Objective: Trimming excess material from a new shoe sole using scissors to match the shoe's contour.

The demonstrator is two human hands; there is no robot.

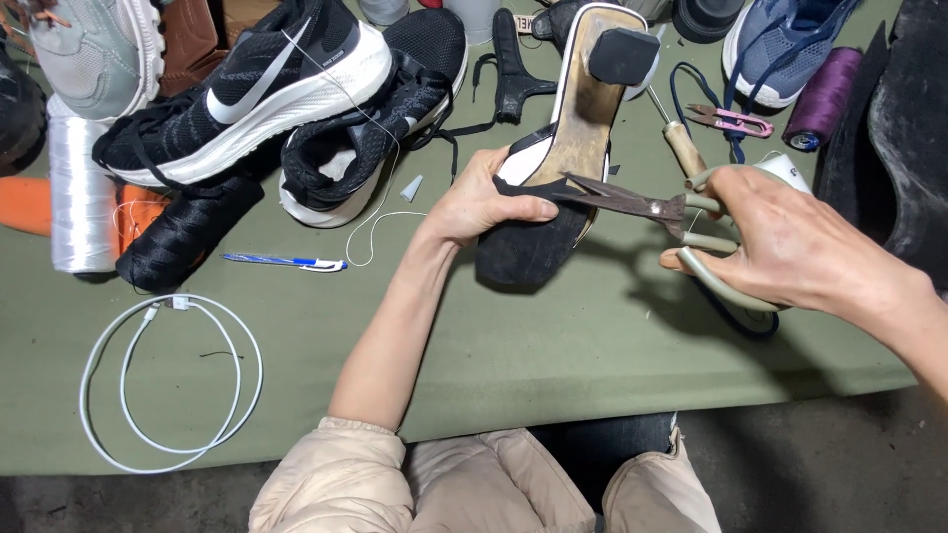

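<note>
The left hand pins the upturned high-heeled shoe above the tabletop while the right hand grips old scissors at the black sole edge; short, steady snips look wisest there.

heel shoe blk/tan sole | scissors rusty brn, grey-grn handles | cloth olive | sneakers blk/wht

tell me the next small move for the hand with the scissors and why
Probably close the rusty metal scissors a little, cutting along the sole's edge. The right hand grips their pale loop handles, the blades already meet the black rubber sole piece of the upturned high-heeled shoe, and the left hand pins that piece with its thumb.
</note>
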